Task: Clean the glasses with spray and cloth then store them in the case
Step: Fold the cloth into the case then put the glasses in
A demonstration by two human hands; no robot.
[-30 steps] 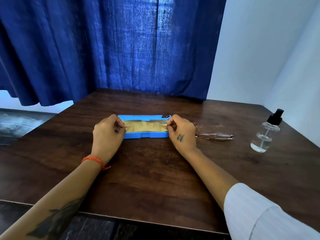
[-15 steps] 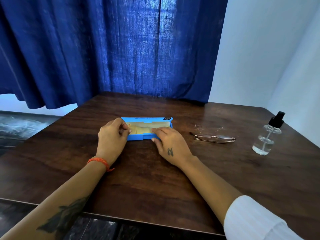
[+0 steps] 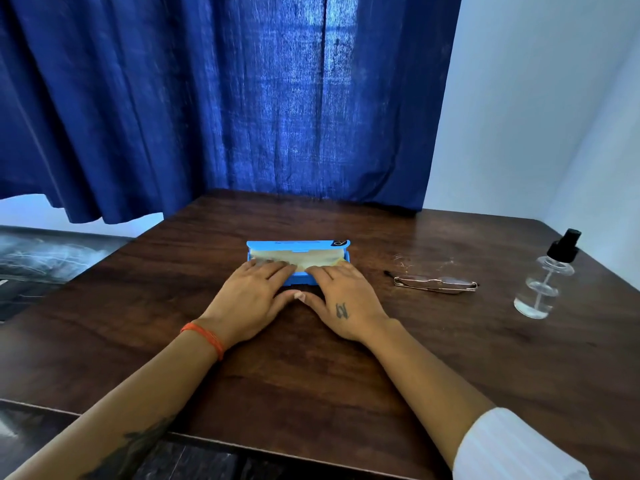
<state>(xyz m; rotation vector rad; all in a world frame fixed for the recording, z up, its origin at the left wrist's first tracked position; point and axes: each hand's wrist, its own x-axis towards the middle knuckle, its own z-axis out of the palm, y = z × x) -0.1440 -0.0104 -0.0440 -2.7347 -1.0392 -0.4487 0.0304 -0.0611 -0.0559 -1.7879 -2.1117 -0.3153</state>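
A blue glasses case [image 3: 298,244] lies open at the middle of the dark wooden table [image 3: 311,393], with a yellow cloth [image 3: 311,257] inside it. My left hand [image 3: 249,299] and my right hand [image 3: 343,303] lie flat side by side over the case's front edge. Their fingertips rest on the cloth and their thumbs touch on the table. The folded glasses [image 3: 436,284] lie on the table to the right of the case, apart from both hands. A clear spray bottle [image 3: 543,285] with a black pump top stands upright further right.
A blue curtain [image 3: 242,98] hangs behind the table's far edge, with a white wall [image 3: 536,116] at the right. The table's near edge runs just below my forearms. Bare wood lies between me and the case.
My hands have left the two ends of the case and come together, flat over its front and the cloth. The glasses and the bottle have not moved.
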